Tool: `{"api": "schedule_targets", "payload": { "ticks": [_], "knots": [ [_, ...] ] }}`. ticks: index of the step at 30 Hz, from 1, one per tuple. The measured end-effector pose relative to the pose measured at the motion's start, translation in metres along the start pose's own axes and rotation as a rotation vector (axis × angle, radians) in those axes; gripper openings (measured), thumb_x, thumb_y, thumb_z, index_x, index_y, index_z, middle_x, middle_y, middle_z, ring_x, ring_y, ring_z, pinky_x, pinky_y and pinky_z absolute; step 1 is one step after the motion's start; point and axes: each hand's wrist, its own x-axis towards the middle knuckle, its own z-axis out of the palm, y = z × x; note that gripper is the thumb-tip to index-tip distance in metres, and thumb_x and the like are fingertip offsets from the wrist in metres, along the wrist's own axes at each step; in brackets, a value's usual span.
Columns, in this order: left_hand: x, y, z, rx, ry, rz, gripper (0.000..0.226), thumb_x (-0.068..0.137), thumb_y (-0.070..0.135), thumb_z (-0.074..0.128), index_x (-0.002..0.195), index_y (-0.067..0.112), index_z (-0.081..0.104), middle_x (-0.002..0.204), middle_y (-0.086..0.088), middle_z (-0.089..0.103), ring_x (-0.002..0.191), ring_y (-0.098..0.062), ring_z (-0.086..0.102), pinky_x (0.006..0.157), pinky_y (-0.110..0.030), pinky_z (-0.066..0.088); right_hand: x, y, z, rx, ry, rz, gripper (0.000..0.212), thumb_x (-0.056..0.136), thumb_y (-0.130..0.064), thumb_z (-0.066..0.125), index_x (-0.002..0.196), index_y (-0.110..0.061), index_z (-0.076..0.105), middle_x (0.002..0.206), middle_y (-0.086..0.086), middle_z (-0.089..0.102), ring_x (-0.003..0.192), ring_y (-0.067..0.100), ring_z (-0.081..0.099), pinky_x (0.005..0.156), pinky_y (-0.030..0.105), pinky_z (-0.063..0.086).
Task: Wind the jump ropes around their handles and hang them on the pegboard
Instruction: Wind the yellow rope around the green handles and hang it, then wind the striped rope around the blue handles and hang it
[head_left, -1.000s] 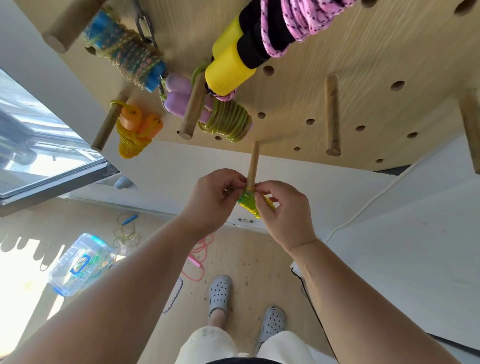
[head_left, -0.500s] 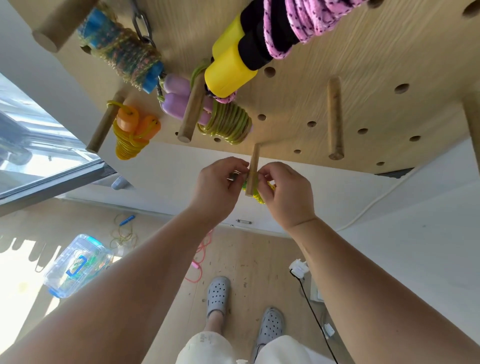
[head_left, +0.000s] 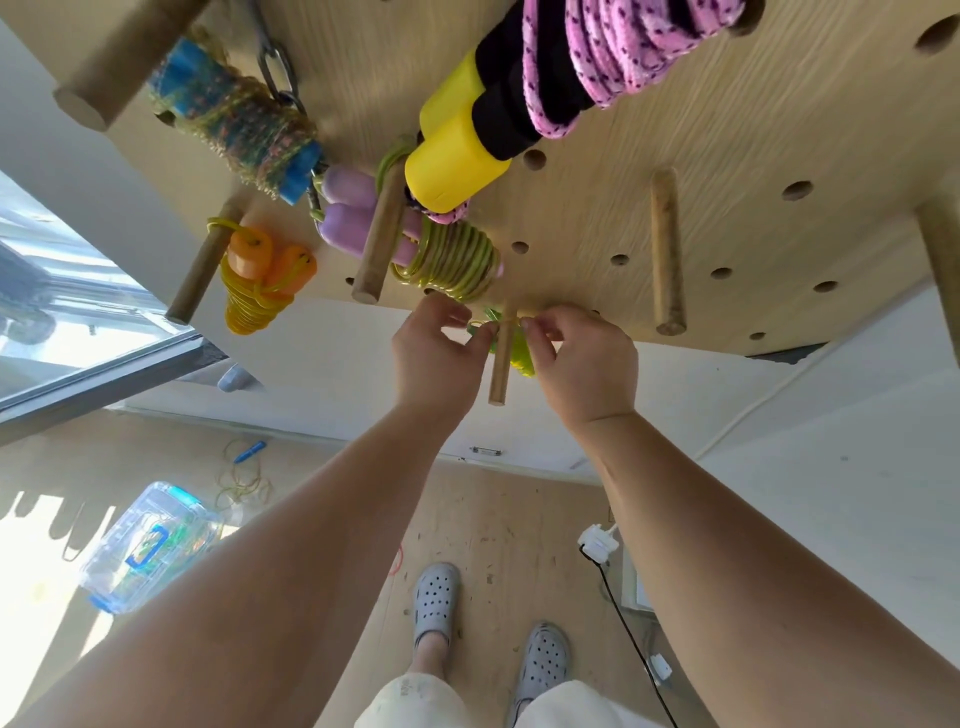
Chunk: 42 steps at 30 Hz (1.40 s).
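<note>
Since a second ago both our hands have climbed along the short peg (head_left: 497, 374), and the green jump rope (head_left: 521, 357) has slid from the peg's tip to near its root, at the lower edge of the pegboard (head_left: 675, 130). Our left hand (head_left: 434, 358) keeps a narrow grip, thumb and forefinger pinching a thin loop of the rope just left of the peg. Our right hand (head_left: 584, 364) grips from the other side, its curled fingertips pinching the wound bundle, most of which is hidden behind that hand and the peg. The peg's free end sticks out between our two wrists. Just above hangs the purple-handled rope (head_left: 447, 260) with its olive coils, nearly touching our left knuckles. Further left hang the orange-handled rope (head_left: 260, 280) and the blue-handled rope (head_left: 239, 119). The yellow-and-black handles (head_left: 462, 156) wrapped in pink cord loom above. A bare peg (head_left: 666, 249) stands to the right. On the floor lie a clear plastic box (head_left: 150, 551), a loose rope (head_left: 244, 467) and a white plug (head_left: 598, 543).
</note>
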Motion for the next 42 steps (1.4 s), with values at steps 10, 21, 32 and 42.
{"api": "schedule_targets", "payload": {
  "ticks": [10,21,32,42],
  "knots": [
    [-0.008,0.003,-0.019,0.142,-0.134,-0.14,0.035,0.087,0.049,0.073,0.103,0.026,0.053,0.074,0.002,0.07,0.074,-0.024,0.072,0.071,-0.049,0.061,-0.015,-0.001,-0.016,0.035,-0.24,0.193,0.032,0.096,-0.048,0.059,0.109,-0.019,0.068,0.105,-0.001,0.071,0.093,0.023,0.067,0.078,0.037,0.054],
    [-0.152,-0.065,-0.128,0.183,-0.032,-0.479,0.014,0.093,0.034,0.067,0.096,0.022,0.059,0.084,-0.001,0.072,0.067,-0.018,0.073,0.073,-0.048,0.062,-0.127,0.017,-0.023,0.156,-0.489,0.391,0.035,0.097,-0.039,0.061,0.122,-0.015,0.062,0.116,-0.001,0.063,0.106,0.021,0.06,0.085,0.03,0.044],
    [-0.252,-0.158,-0.26,0.154,0.075,-0.703,0.017,0.092,0.031,0.07,0.097,0.017,0.061,0.091,-0.006,0.071,0.072,-0.023,0.072,0.063,-0.04,0.057,-0.219,-0.073,0.022,0.25,-0.996,0.32,0.018,0.093,-0.037,0.071,0.093,-0.019,0.066,0.09,-0.001,0.067,0.086,0.019,0.062,0.07,0.029,0.046],
    [-0.264,-0.289,-0.418,0.206,-0.027,-0.819,0.023,0.086,0.042,0.072,0.087,0.022,0.06,0.088,0.0,0.069,0.083,-0.028,0.069,0.078,-0.047,0.059,-0.321,-0.209,0.105,0.152,-1.072,0.422,0.012,0.094,-0.034,0.069,0.097,-0.022,0.065,0.095,-0.004,0.067,0.087,0.016,0.062,0.076,0.031,0.051]
  ]
}}
